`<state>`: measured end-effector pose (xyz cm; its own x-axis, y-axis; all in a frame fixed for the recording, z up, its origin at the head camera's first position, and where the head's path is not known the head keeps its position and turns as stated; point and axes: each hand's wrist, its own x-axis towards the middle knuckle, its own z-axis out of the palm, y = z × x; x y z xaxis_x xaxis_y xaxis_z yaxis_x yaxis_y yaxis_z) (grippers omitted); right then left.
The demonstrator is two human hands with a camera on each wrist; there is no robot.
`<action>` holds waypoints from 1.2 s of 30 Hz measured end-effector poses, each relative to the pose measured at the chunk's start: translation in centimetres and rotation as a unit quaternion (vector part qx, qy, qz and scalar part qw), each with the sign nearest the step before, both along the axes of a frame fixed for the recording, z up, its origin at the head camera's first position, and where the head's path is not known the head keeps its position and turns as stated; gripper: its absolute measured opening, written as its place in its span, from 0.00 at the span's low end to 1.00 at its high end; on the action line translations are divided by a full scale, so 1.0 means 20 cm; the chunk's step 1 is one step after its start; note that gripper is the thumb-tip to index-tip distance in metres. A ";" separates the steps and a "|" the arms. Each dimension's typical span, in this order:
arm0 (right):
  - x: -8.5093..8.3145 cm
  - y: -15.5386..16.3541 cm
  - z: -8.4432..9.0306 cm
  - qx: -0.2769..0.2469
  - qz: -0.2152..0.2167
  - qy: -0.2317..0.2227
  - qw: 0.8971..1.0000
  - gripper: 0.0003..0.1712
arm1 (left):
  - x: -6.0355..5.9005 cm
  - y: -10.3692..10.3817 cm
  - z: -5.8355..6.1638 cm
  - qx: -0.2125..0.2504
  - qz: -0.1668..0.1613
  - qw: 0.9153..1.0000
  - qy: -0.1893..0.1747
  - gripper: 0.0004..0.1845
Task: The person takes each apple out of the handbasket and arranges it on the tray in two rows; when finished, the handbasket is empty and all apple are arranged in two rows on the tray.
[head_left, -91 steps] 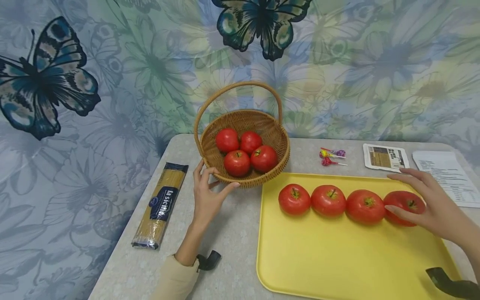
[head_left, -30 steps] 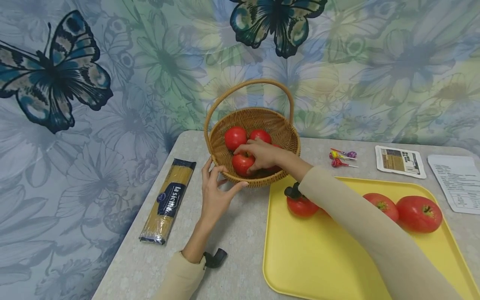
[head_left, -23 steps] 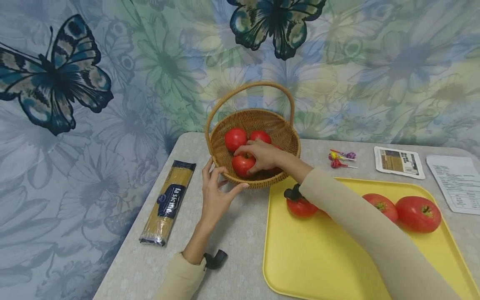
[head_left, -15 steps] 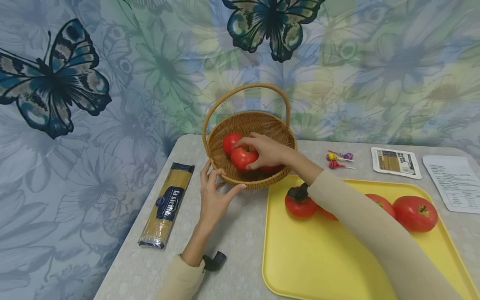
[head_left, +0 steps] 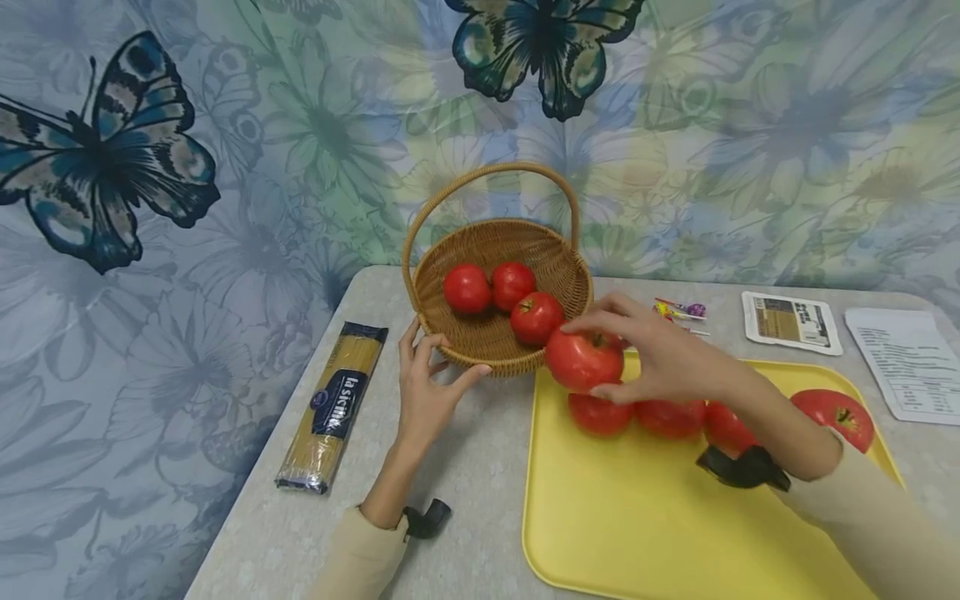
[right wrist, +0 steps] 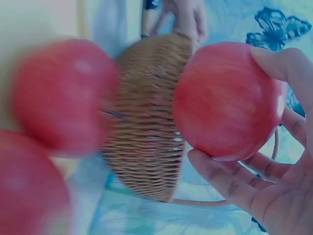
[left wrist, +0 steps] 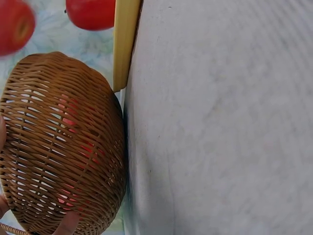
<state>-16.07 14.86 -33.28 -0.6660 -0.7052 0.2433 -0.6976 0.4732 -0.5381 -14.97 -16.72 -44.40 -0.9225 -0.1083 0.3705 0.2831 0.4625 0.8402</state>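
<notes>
Apple [head_left: 581,362] has come out of basket [head_left: 482,340] in R hand [head_left: 660,354] since 0.5 s ago; now btwn hands, just past basket's edge, above tray [head_left: 637,508] under R hand. Means 1 fewer inside: we count 3 there, 4 on tray. R grips it, thumb opp. fingers; L hand [head_left: 427,396] holds basket rim, basket tilted. Held apple: glossy, streaky red, rounded, stem visible.

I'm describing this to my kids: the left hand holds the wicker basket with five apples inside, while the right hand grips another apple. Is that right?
Not quite: the head view shows three apples in the wicker basket, not five. The left hand does hold it, and the right hand grips another apple.
</notes>
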 end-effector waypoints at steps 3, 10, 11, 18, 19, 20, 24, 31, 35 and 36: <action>0.15 0.08 -0.09 0.011 -0.006 -0.001 1.000 0.41 | 0.00 0.00 0.00 -0.004 -0.001 1.000 0.001 0.29; 0.39 0.09 -0.31 0.043 0.010 0.001 0.999 0.45 | 0.00 0.00 0.00 -0.004 0.003 1.000 0.007 0.29; 0.40 0.09 -0.33 0.046 0.011 0.002 0.999 0.45 | 0.00 0.00 0.00 -0.003 0.002 1.000 0.007 0.29; 0.42 0.08 -0.45 0.059 0.002 0.020 0.998 0.44 | 0.00 0.01 0.00 0.005 -0.001 1.000 0.011 0.29; 0.43 0.08 -0.45 0.061 0.000 0.020 0.998 0.44 | 0.00 0.01 0.00 0.008 -0.003 1.000 0.013 0.29; 0.43 0.08 -0.46 0.064 -0.002 0.018 0.998 0.44 | 0.00 0.01 0.00 0.009 -0.004 1.000 0.014 0.29; 0.43 0.08 -0.47 0.077 -0.009 0.018 0.997 0.44 | -0.01 0.01 0.00 0.010 -0.005 1.000 0.014 0.28; 0.44 0.09 -0.47 0.085 -0.014 0.037 0.996 0.45 | -0.01 0.00 -0.01 -0.003 0.000 1.000 0.010 0.29; 0.44 0.10 -0.47 0.083 -0.014 0.056 0.995 0.45 | -0.01 0.01 -0.01 -0.006 0.001 1.000 0.008 0.30; 0.44 0.10 -0.46 0.084 -0.015 0.057 0.995 0.45 | -0.01 0.01 -0.01 -0.005 0.000 1.000 0.008 0.30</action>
